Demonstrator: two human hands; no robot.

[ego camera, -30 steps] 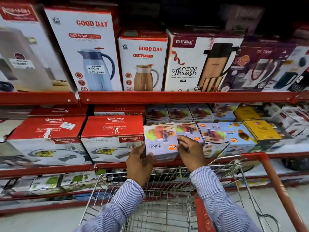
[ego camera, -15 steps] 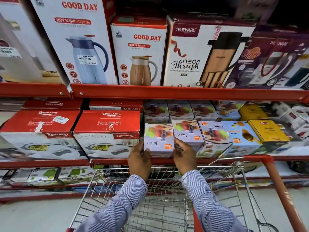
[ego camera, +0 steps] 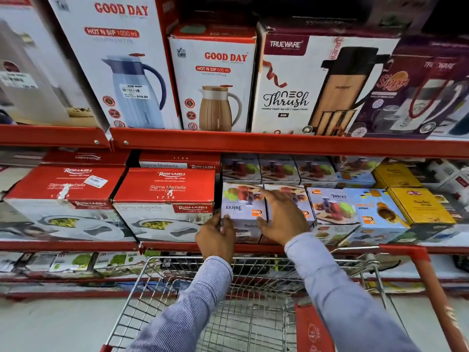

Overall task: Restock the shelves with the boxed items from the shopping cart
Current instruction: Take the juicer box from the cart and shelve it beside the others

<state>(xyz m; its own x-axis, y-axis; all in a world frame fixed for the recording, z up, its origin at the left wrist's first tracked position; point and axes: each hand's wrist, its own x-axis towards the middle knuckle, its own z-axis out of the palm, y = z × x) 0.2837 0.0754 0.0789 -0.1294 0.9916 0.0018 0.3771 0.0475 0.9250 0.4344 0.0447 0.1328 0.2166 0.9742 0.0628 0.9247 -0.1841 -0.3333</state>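
Two small Juicer boxes sit side by side on the middle red shelf (ego camera: 228, 247). The left Juicer box (ego camera: 241, 207) stands on top of another Juicer box, right of the red Rishabh box (ego camera: 165, 196). My left hand (ego camera: 215, 237) presses against its lower left corner. My right hand (ego camera: 281, 217) lies flat over the seam between it and the right Juicer box (ego camera: 299, 196), covering much of that box. More Juicer boxes (ego camera: 276, 168) stand in the row behind. The wire shopping cart (ego camera: 243, 301) is below my arms, and its visible part holds no boxes.
Tall Good Day (ego camera: 215, 80) and Trueware (ego camera: 314, 80) jug boxes fill the upper shelf. Blue (ego camera: 375, 209) and yellow (ego camera: 418, 207) boxes sit right of the Juicer boxes. The cart's red handle (ego camera: 431, 283) runs down the right. Flat green-printed packs (ego camera: 76, 262) lie on the lower shelf.
The two Juicer boxes have gone from the shelf's front edge back into the row. My right hand moved from the box front up onto the tops. The view came closer.
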